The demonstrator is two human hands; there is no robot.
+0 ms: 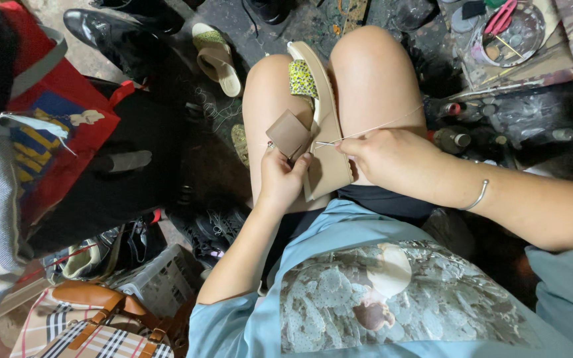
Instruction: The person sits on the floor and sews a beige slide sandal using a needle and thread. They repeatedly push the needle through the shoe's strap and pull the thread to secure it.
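A beige sandal (326, 126) with a green patterned strap lies sole-up between my knees. My left hand (280, 178) grips its near edge and holds up a small brown leather patch (288, 132). My right hand (382, 154) pinches a needle at the sandal's side, and a pale thread (392, 122) runs taut from it up to the right across my knee. A thin silver bangle sits on my right wrist.
A matching sandal (217, 58) and a black shoe (111, 36) lie on the dark floor ahead. A red bag (61, 126) is at left, a plaid bag (94, 331) and grey crate (160, 282) at lower left. Bottles (455, 138) and a round tray of tools (505, 33) stand at right.
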